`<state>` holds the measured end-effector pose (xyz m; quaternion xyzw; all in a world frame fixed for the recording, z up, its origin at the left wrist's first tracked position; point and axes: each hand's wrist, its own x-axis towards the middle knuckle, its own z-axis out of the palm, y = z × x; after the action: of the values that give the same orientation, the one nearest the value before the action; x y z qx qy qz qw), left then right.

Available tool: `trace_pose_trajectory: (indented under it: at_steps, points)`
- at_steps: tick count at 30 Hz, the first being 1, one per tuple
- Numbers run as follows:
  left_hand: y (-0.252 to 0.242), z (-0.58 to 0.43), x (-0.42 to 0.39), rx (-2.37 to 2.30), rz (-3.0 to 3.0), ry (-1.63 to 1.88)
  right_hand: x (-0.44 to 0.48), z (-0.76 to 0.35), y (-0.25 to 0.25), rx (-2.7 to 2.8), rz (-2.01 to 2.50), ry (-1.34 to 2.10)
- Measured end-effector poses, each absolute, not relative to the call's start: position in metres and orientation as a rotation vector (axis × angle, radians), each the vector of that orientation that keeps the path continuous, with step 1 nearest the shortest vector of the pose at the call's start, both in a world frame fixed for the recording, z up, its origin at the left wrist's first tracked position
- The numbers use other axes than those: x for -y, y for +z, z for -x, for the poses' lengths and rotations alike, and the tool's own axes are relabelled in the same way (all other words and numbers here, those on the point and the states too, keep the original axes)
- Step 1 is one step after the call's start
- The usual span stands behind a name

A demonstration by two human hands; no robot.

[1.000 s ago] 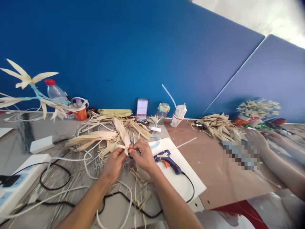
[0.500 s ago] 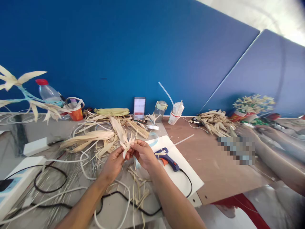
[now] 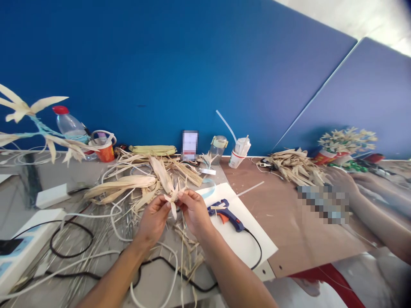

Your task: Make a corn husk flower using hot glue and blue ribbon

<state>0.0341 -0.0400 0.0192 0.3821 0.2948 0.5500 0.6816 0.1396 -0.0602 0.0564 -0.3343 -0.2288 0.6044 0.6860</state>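
Adjusting the pale husk flower (image 3: 173, 198) is looking like the step in hand, and the next move is probably calling for a light, even touch on thin, crushable petals (image 3: 174, 210). The left hand (image 3: 153, 219) is pinching one side and the right hand (image 3: 194, 209) the other, both grips closing around it above the worktop (image 3: 13, 188); narrow, pointed petals are fanning out, one hanging downward.

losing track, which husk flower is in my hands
The centre flower, pinched in your left hand and right hand; those on the blue branch, far left, and bunch, far right, sit apart.
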Motion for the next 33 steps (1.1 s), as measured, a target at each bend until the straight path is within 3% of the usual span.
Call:
trace_pose_trajectory:
  at_steps: [13,33]
  points:
    - [0.015,-0.037,0.039,-0.766,-0.877,1.293,0.060,-0.126,0.049,0.498,0.729,1.259]
    - [0.028,-0.035,0.040,-0.665,-0.795,1.210,0.054,-0.136,0.042,0.374,0.697,1.516]
